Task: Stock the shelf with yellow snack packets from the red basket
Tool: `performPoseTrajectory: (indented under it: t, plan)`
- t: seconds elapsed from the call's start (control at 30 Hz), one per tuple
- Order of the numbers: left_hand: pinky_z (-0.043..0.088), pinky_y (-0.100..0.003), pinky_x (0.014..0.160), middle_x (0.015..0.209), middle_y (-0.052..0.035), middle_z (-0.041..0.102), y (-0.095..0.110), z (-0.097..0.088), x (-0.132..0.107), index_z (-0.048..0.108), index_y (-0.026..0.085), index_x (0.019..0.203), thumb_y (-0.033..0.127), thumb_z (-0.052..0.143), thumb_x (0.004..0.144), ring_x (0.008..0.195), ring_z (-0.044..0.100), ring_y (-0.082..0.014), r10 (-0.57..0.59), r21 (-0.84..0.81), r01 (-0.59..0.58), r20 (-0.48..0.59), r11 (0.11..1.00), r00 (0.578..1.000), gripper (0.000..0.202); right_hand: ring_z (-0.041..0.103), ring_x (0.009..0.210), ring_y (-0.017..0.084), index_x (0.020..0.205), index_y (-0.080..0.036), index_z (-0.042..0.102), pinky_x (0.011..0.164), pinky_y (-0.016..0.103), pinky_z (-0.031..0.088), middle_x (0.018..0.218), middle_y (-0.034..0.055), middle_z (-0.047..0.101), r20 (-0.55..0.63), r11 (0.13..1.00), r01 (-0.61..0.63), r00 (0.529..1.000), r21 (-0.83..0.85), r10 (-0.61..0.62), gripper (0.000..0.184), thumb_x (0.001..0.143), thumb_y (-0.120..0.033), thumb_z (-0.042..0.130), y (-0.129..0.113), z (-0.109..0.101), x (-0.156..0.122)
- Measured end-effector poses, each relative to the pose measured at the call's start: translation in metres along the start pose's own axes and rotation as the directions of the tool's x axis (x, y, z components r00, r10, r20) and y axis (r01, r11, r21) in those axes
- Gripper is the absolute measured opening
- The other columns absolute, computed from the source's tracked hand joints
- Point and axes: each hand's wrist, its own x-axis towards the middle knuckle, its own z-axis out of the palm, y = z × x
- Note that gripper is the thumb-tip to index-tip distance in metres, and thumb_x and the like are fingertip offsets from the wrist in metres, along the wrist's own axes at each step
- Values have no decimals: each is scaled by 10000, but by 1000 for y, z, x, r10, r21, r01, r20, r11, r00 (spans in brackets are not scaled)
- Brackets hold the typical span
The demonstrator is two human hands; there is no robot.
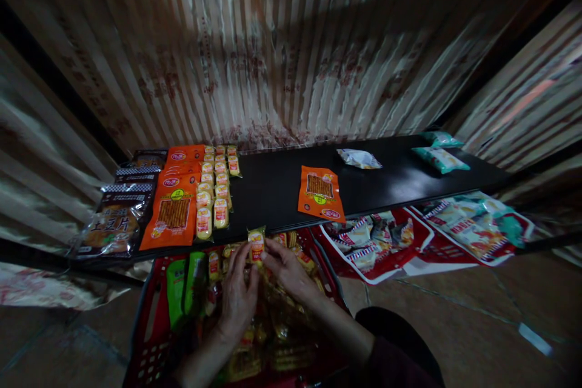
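Pinching yellow snack packet (256, 244) between both hands' fingers (249, 253).

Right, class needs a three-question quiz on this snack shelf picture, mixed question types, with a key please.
1. True or false: both hands hold one small yellow packet.
2. The basket under the hands is: A red, B blue, C white?
3. Which packet lies alone mid-shelf?

Key: 1 true. 2 A. 3 the orange packet.

Single head view, looking forward and down, close over black shelf (282, 188)
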Motion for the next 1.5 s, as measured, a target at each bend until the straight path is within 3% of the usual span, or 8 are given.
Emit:
performPoseTrajectory:
  t: [0.23, 0.37, 0.53, 0.8, 1.0, 1.23, 1.5]
  plan:
    - [447, -383, 1003, 1294, -116, 520, 18, 17, 37, 498, 183, 1249, 140, 413, 831, 1200, 505, -203, 35, -35, -40, -114, 999, 993, 429, 607, 1044, 204, 1156, -207, 580, 954, 376, 461, 1115, 63, 665, -127, 991, 116, 984, -63, -124, 382, 818, -384, 567, 4, -13, 46]
    - [399, -365, 1057, 1316, -122, 505, 20, 25, 63, 506, 166, 1253, 106, 399, 802, 1230, 485, -204, 10, -21, -14, -182, 1000, 983, 468, 616, 1042, 200, 1200, -199, 544, 959, 375, 465, 1135, 75, 657, -142, 986, 154, 977, -55, -161, 420, 804, -337, 562, 10, -16, 76]
    - [309, -361, 1122, 1366, -126, 471, 22, 30, 99, 500, 139, 1276, 76, 392, 769, 1287, 429, -207, -22, 2, 23, -186, 1000, 982, 523, 609, 1069, 192, 1190, -199, 551, 985, 366, 453, 1174, 80, 642, -196, 976, 200, 957, -82, -213, 416, 783, -283, 561, 14, -17, 113]
    - [271, -372, 1133, 1393, -154, 455, 29, 34, 142, 491, 108, 1284, 234, 371, 865, 1315, 396, -227, -163, -18, 163, -213, 986, 963, 454, 623, 1042, 211, 1170, -208, 558, 956, 399, 468, 1147, 83, 656, -237, 973, 219, 944, -71, -230, 412, 760, -248, 578, 33, -19, 166]
    - [218, -359, 1147, 1435, -183, 397, 33, 38, 161, 482, 61, 1288, 289, 335, 885, 1357, 330, -227, -205, -24, 205, -225, 978, 952, 486, 625, 1015, 197, 1130, -235, 584, 969, 383, 452, 1082, 37, 682, -240, 972, 218, 943, -89, -233, 410, 722, -204, 581, 32, -20, 187]
    - [202, -380, 1150, 1436, -167, 401, 29, 43, 179, 501, 89, 1265, 265, 336, 876, 1367, 312, -231, -265, -65, 257, -255, 964, 930, 458, 583, 1082, 184, 1062, -219, 603, 1009, 333, 415, 1081, 17, 678, -262, 979, 201, 944, -33, -202, 362, 723, -194, 479, 24, -16, 199]
    - [188, -397, 1157, 1454, -168, 374, 12, 55, 195, 427, 89, 1321, 241, 348, 874, 1389, 266, -243, -234, -88, 217, -308, 972, 922, 478, 528, 1130, 205, 1143, -198, 592, 1055, 358, 355, 1194, 55, 614, -232, 926, 242, 921, -290, -313, 430, 723, -202, 497, 30, -20, 216]
